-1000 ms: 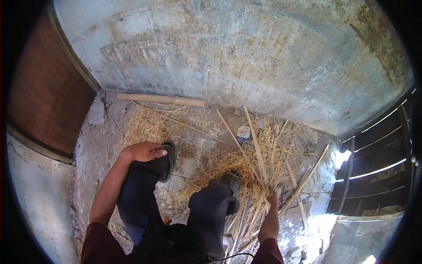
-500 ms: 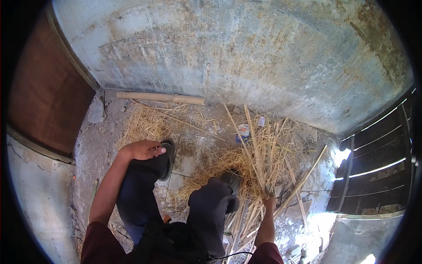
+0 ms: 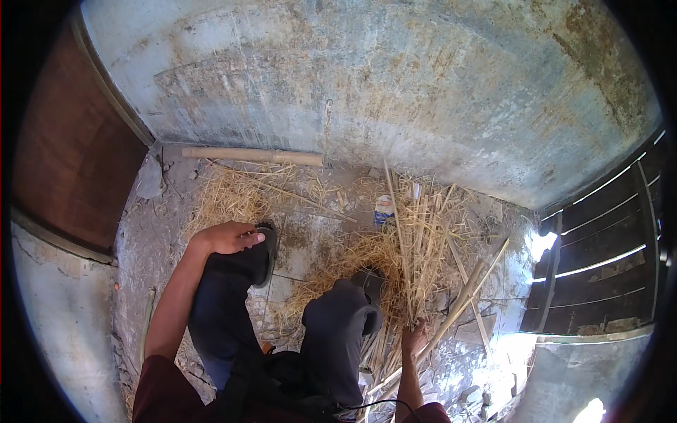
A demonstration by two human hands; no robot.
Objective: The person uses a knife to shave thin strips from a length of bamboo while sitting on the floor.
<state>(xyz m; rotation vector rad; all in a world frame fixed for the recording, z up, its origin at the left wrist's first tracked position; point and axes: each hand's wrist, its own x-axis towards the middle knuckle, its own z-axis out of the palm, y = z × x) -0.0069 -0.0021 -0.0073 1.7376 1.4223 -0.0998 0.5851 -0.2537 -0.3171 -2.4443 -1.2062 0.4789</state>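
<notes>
My left hand (image 3: 235,238) lies over my left knee, holding nothing, its fingers loosely bent. Low on the right side, my right hand (image 3: 416,336) is closed round the near ends of a bunch of thin bamboo strips (image 3: 421,257). These fan out away from me, mixed with loose straw. One long strip (image 3: 396,225) stands out toward the wall. What exactly lies inside my right fist is partly hidden. Just right of that hand, longer bamboo pieces (image 3: 462,299) lie slanted. My right shoe (image 3: 369,283) is beside the strips, with straw (image 3: 356,262) around it.
A bamboo pole (image 3: 252,155) lies along the foot of the stained wall (image 3: 338,77). Straw (image 3: 236,199) is heaped at the left. A small blue-and-white packet (image 3: 383,209) sits behind the strips. Wooden slats (image 3: 599,261) stand at the right, a brown panel (image 3: 77,148) at the left.
My right hand has drawn slightly left and toward me with the strips. The long strip's far end has swung right, and the slanted bamboo at the right has shifted. My left hand stays put.
</notes>
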